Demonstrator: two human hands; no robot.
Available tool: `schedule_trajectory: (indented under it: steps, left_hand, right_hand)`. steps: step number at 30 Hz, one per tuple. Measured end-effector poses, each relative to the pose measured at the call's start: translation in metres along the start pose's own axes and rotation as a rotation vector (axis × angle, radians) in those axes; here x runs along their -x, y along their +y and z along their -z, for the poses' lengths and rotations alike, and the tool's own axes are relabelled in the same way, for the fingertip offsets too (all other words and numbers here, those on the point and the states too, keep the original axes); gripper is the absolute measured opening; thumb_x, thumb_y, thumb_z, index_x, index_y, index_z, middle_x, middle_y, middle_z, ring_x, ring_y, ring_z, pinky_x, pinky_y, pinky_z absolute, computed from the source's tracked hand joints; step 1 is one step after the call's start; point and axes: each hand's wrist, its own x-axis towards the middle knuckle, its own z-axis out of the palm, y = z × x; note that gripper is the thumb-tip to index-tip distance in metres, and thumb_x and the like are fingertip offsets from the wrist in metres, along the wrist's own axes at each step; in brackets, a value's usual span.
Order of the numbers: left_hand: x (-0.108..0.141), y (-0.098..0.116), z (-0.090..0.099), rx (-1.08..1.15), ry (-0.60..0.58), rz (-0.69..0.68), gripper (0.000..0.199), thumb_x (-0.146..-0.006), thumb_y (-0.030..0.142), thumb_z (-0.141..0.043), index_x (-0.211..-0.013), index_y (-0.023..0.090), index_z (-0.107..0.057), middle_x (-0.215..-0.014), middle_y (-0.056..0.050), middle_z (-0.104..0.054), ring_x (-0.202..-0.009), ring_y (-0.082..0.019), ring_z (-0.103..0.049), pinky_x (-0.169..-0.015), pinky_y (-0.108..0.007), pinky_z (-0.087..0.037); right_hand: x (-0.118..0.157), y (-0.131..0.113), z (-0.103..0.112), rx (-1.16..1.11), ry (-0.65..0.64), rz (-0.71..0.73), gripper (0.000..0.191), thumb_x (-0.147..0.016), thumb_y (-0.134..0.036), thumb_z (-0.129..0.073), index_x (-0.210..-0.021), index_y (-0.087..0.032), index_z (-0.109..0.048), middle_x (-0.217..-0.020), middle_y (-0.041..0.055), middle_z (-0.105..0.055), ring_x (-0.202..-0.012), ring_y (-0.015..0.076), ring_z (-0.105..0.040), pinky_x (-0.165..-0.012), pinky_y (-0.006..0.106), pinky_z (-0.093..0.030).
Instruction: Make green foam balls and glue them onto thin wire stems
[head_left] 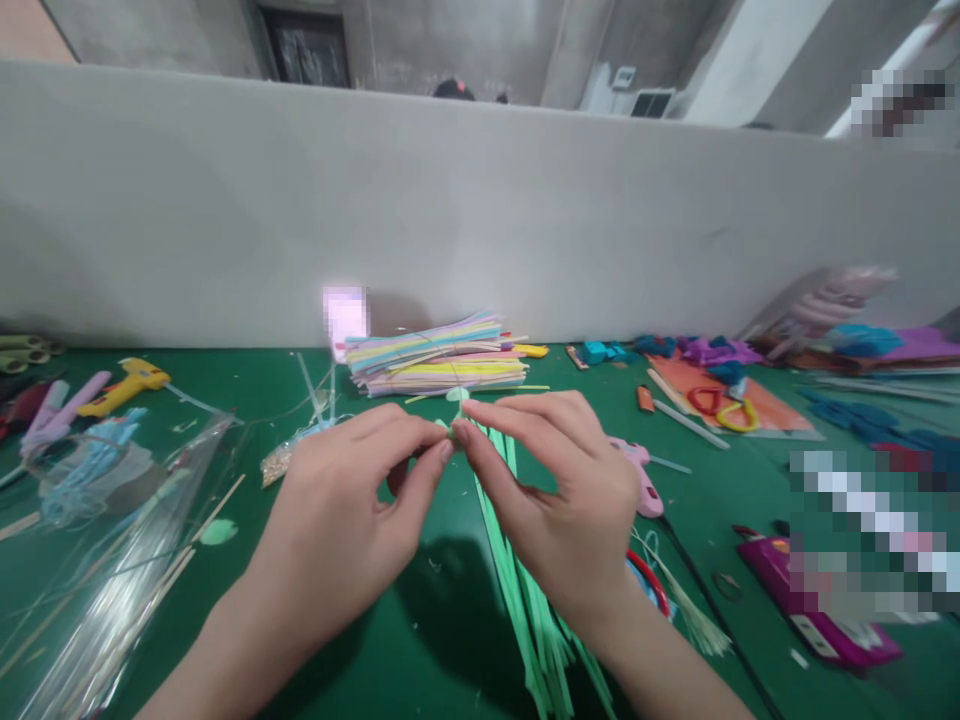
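My left hand (356, 500) and my right hand (555, 480) meet at the fingertips above the middle of the table. Thumb and index finger of each are pinched on a small light green piece (453, 431), mostly covered by the fingers. Just beyond the fingertips shows a pale green rounded bit (457, 394); I cannot tell whether it joins the held piece. Below my right hand, a bunch of long bright green strips (517, 590) runs toward the table's front. Another pale green round piece (218, 532) lies left of my left forearm.
Bundled pastel strips (442, 360) lie at the back by a white partition (480, 220). A yellow glue gun (127, 388) and clear plastic sleeves (135, 570) are left. Right are a pink glue gun (641, 480), its black cord, scissors (736, 414) and a magenta packet (817, 610).
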Motion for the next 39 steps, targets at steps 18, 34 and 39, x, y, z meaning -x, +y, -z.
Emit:
schedule_trajectory:
  steps: [18,34,39]
  left_hand:
    - [-0.004,0.003,0.010,0.212,-0.039,0.044,0.010,-0.090,0.023,-0.065,-0.082,0.026,-0.071,-0.070,0.009,-0.067,-0.057,-0.006,-0.055,-0.052,-0.018,-0.040]
    - [-0.006,0.004,0.006,0.226,-0.034,0.055,0.011,-0.091,0.024,-0.066,-0.082,0.027,-0.073,-0.069,0.011,-0.071,-0.058,-0.004,-0.060,-0.053,-0.015,-0.041]
    - [-0.006,0.004,0.003,0.268,0.014,0.058,0.014,-0.090,0.025,-0.067,-0.077,0.025,-0.073,-0.062,0.009,-0.068,-0.052,-0.005,-0.058,-0.050,-0.017,-0.042]
  right_hand:
    - [-0.011,0.007,0.012,-0.529,-0.270,-0.435,0.006,-0.087,-0.027,-0.074,-0.083,-0.023,-0.076,-0.079,-0.0040,-0.073,-0.073,0.0120,-0.061,-0.065,0.028,-0.044]
    - [-0.010,0.000,0.016,-0.481,-0.207,-0.248,0.007,-0.085,-0.016,-0.075,-0.082,-0.022,-0.076,-0.080,-0.0051,-0.074,-0.079,0.0112,-0.067,-0.076,0.028,-0.053]
    - [-0.011,0.002,0.016,-0.422,-0.175,-0.150,0.007,-0.088,-0.016,-0.073,-0.084,-0.021,-0.075,-0.081,-0.0047,-0.073,-0.082,0.0103,-0.066,-0.079,0.025,-0.052]
